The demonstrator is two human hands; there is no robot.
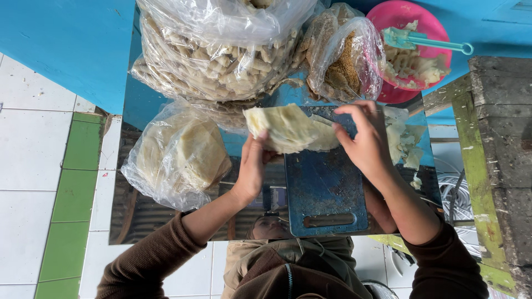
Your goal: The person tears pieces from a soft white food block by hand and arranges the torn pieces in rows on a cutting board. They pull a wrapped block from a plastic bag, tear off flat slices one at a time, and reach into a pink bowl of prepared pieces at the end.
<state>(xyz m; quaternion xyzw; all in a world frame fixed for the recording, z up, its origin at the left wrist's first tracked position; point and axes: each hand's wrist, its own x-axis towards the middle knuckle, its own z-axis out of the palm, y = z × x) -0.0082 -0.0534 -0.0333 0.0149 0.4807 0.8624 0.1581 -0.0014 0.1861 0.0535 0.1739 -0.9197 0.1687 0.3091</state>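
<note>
Fingers (260, 145) of both hands pinching a pale sheet (288, 128), held just above a blue board (324, 188). Left hand (250, 169) gripping from below, right hand (363, 138) curled over the far edge. Bagged stuff (177, 155) left, pink bowl (396, 91) behind.

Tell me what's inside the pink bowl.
The pink bowl holds pale crumbly scraps, with a teal plastic tool resting across them. Whatever lies beneath the scraps is covered.
</note>
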